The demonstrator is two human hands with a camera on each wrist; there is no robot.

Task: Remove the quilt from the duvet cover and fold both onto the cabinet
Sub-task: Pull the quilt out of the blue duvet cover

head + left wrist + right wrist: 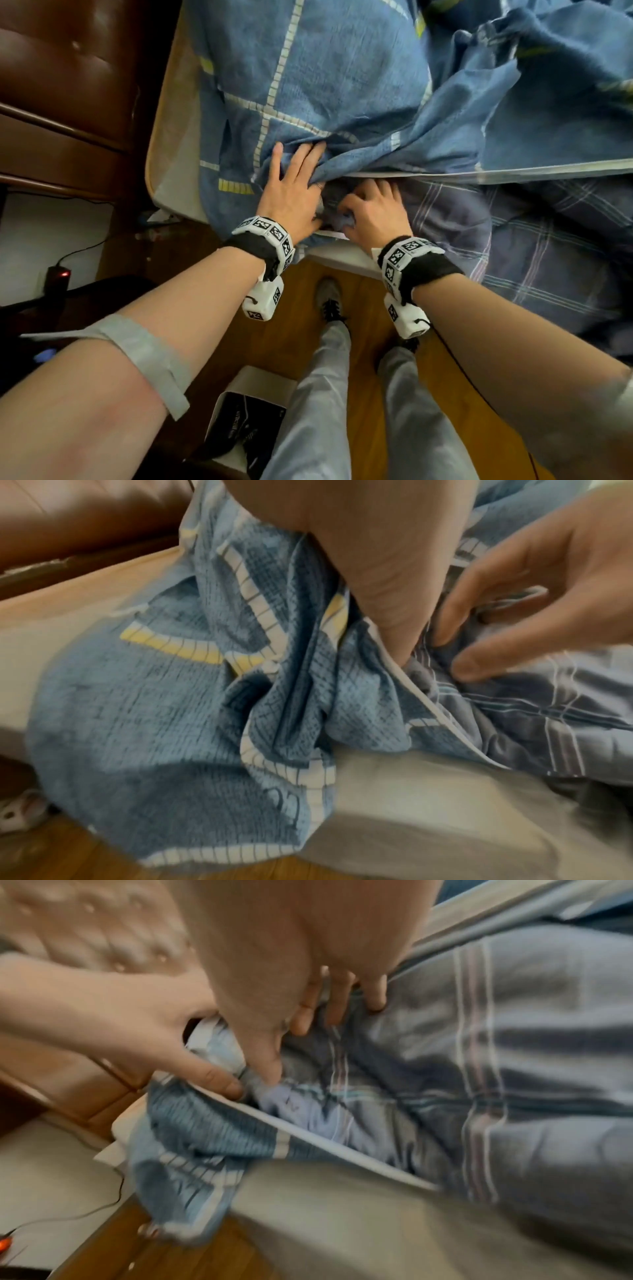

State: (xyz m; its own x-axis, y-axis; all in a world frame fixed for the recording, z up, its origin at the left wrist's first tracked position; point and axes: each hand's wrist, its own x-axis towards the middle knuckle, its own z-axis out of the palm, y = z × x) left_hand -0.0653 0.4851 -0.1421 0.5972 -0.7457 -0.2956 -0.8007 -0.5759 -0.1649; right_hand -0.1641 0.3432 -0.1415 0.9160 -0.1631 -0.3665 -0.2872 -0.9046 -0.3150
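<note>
Two bare hands meet at the near edge of a bed, seen from above by a person standing at its side. The left hand (294, 195) lies on the blue duvet cover (329, 75), a checked cloth with white and yellow lines; its fingers reach toward twelve o'clock while the thumb tucks under the cover's white-piped hem (308, 1139), pinching a bunched fold. Just beside it, at three o'clock, the right hand (371, 212) has its fingers curled down into the grey plaid quilt (534, 246), gripping a gathered corner of it right at the opening.

The cover acts as the container here. Its open mouth runs along the hem, a line stretching from the hands toward three o'clock. From the head view, the quilt shows outside that hem on the near side, spreading toward four o'clock and hanging over the mattress (428, 799) edge; how much still sits inside the cover cannot be told.

Judging by this, the next pull turns on the hands parting: the right is nearer the quilt and would draw it toward the person, at six o'clock, while the left holds the cover back. A brown padded headboard (68, 68) stands at ten o'clock. No cabinet can be identified with certainty.
</note>
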